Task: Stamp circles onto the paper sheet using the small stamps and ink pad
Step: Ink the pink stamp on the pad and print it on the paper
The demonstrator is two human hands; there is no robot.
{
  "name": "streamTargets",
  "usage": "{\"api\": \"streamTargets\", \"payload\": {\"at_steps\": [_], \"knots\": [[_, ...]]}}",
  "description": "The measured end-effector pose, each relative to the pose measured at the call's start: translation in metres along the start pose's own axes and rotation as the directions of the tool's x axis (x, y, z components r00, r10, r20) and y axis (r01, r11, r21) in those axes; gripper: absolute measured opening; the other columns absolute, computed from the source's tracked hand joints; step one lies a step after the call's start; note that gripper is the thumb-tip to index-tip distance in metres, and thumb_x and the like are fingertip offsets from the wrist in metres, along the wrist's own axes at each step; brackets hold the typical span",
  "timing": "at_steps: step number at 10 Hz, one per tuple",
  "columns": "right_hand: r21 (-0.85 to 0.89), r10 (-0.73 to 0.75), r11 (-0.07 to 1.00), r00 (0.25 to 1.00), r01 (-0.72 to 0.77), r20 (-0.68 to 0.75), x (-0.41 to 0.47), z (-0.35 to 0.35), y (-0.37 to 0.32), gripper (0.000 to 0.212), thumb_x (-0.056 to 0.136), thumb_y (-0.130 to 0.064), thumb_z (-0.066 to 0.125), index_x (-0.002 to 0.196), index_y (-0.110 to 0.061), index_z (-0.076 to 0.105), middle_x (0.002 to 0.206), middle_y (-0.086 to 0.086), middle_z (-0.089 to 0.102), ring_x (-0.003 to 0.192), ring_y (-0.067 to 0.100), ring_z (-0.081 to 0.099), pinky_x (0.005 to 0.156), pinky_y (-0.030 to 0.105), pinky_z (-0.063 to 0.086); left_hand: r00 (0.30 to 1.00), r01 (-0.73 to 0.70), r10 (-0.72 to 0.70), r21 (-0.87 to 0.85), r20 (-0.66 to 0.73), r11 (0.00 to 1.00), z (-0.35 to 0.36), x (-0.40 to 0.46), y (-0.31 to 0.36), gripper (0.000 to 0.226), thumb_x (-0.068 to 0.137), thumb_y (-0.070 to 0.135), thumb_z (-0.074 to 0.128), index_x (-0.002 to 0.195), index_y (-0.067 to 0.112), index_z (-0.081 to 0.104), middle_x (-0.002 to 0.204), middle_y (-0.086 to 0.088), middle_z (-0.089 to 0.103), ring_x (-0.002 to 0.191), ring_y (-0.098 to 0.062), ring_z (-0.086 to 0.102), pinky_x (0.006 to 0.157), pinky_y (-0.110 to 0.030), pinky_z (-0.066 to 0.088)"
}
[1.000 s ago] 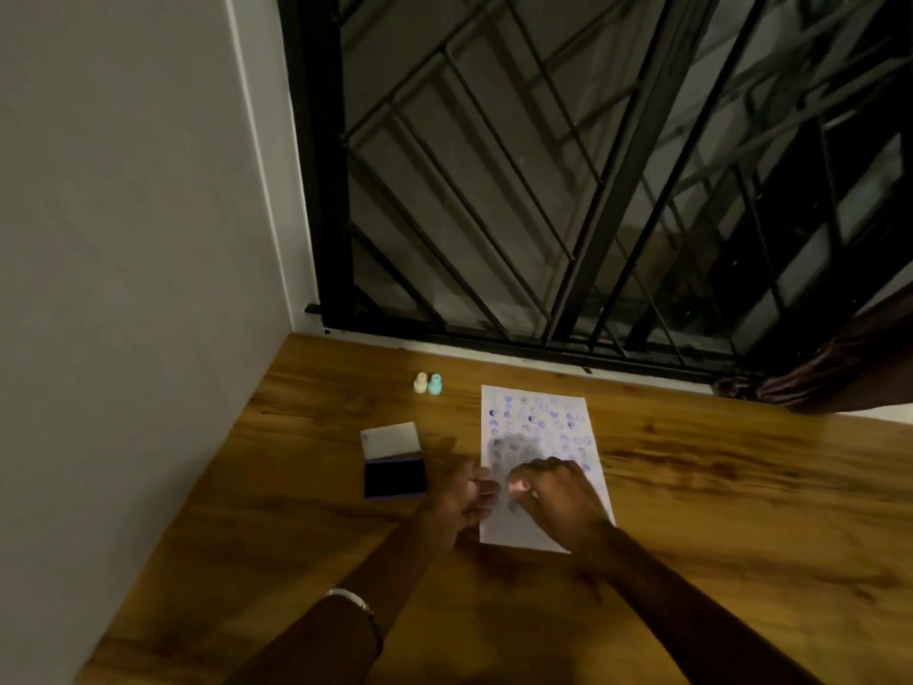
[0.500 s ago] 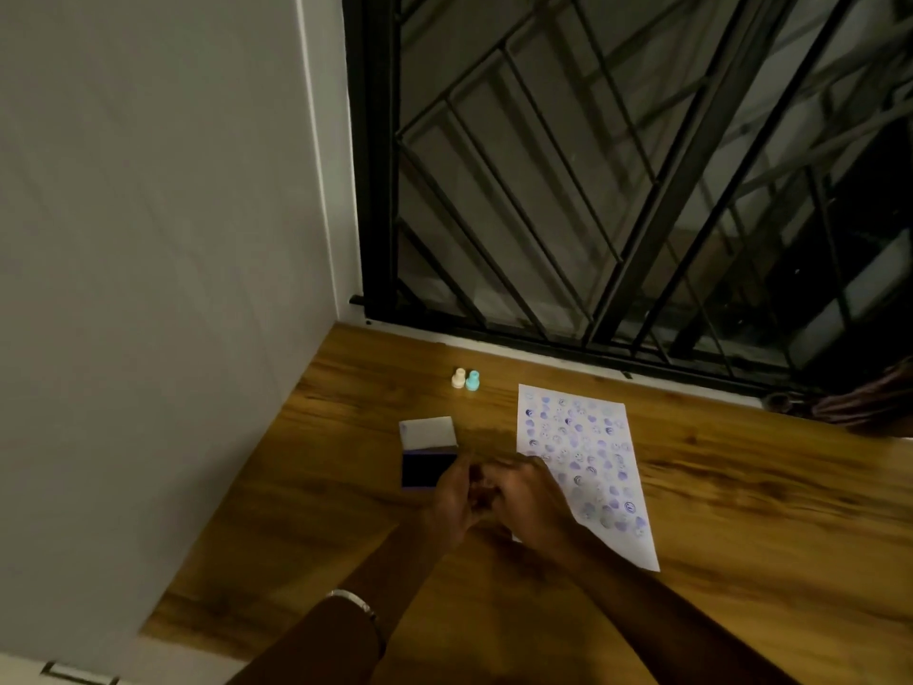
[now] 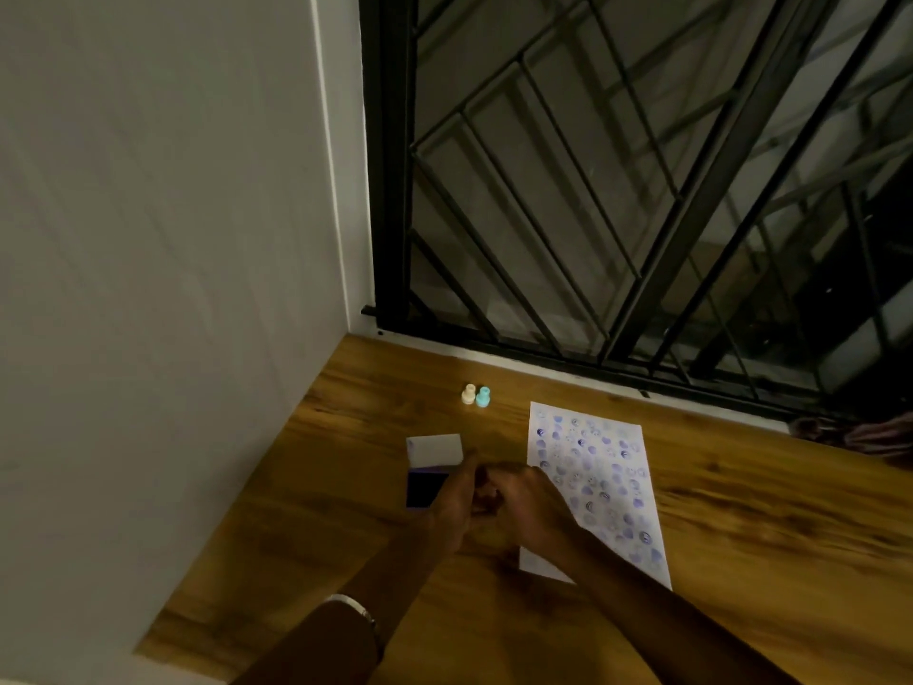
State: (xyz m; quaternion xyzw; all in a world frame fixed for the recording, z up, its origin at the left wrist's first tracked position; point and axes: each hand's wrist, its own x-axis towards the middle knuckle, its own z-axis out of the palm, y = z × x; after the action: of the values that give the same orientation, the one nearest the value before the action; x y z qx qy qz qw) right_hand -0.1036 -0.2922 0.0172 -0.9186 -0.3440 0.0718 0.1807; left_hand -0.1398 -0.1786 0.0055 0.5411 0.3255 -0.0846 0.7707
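A white paper sheet (image 3: 600, 479) covered with several purple-blue stamped circles lies on the wooden table (image 3: 761, 546). Left of it sits the ink pad (image 3: 420, 491), open, its white lid (image 3: 435, 449) folded back. My left hand (image 3: 457, 506) and right hand (image 3: 533, 511) meet between pad and paper, fingers curled toward each other around a small pale thing (image 3: 486, 492) that looks like a stamp, mostly hidden. My right wrist covers the sheet's near left corner. A cream stamp (image 3: 468, 394) and a teal stamp (image 3: 482, 397) stand upright together farther back.
A grey wall (image 3: 163, 289) borders the table on the left. A black window grille (image 3: 617, 215) runs along the back edge. Dark cloth (image 3: 864, 437) lies at the far right by the sill. A metal bracelet (image 3: 358, 609) circles my left wrist.
My right hand has left the paper and moved left to meet my left hand beside the ink pad. The view has swung left, so more wall shows.
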Motion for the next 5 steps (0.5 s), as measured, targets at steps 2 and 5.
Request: {"api": "streamTargets", "payload": {"at_steps": [2, 5], "knots": [[-0.001, 0.121, 0.993, 0.989, -0.121, 0.087, 0.03, -0.006, 0.028, 0.024, 0.097, -0.012, 0.049, 0.115, -0.012, 0.064, 0.122, 0.007, 0.065, 0.112, 0.018, 0.06, 0.099, 0.026, 0.045, 0.846, -0.297, 0.492, 0.587, -0.204, 0.753, -0.042, 0.029, -0.003, 0.032, 0.097, 0.037, 0.041, 0.116, 0.018, 0.058, 0.117, -0.008, 0.064, 0.11, -0.027, 0.06, 0.098, -0.047, 0.049], [0.039, 0.293, 0.955, 0.955, -0.295, 0.036, 0.1, -0.019, 0.057, 0.019, 0.097, -0.017, 0.047, 0.101, -0.009, 0.065, 0.106, 0.012, 0.066, 0.097, 0.024, 0.062, 0.09, 0.038, 0.053, 0.793, -0.24, 0.586, 0.799, -0.166, 0.551, -0.086, 0.066, -0.001, 0.041, 0.094, 0.037, 0.051, 0.126, 0.012, 0.051, 0.13, -0.012, 0.052, 0.114, -0.03, 0.053, 0.094, -0.047, 0.049]]}}
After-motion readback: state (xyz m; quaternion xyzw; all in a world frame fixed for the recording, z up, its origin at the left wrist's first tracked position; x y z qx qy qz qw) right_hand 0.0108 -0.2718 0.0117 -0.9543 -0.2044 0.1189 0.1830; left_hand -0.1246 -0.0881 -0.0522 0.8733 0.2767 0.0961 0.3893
